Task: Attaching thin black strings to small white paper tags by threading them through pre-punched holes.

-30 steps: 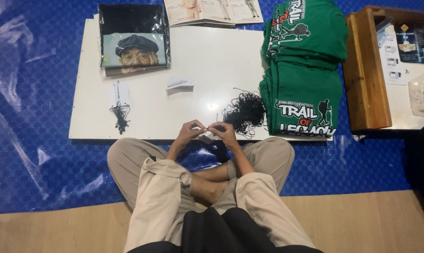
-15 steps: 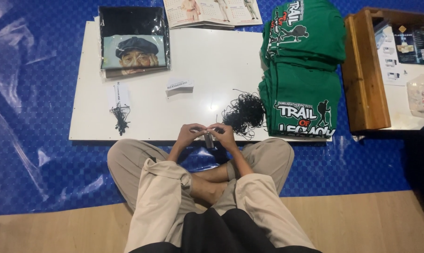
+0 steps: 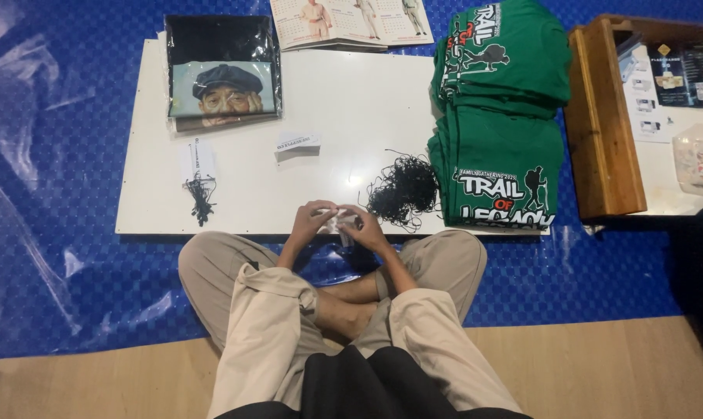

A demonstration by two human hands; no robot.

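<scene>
I sit cross-legged at the near edge of a white board (image 3: 344,116). My left hand (image 3: 311,221) and my right hand (image 3: 362,226) meet over that edge, pinching a small white paper tag (image 3: 337,222) between the fingertips. Whether a string is on the tag is too small to tell. Just right of my right hand lies a tangled heap of black strings (image 3: 403,188). To the left on the board rests a bundle of white tags with black strings (image 3: 199,174). A small stack of white tags (image 3: 297,143) lies in the middle.
Folded green printed shirts (image 3: 500,116) are stacked at the board's right end. A bagged black shirt with a portrait print (image 3: 222,74) lies at the far left, an open booklet (image 3: 350,19) behind it. A wooden tray (image 3: 600,124) stands right, on the blue tarp (image 3: 57,233).
Both hands stay together at the board's edge; the fingers have shifted slightly around the small tag. Nothing else has moved.
</scene>
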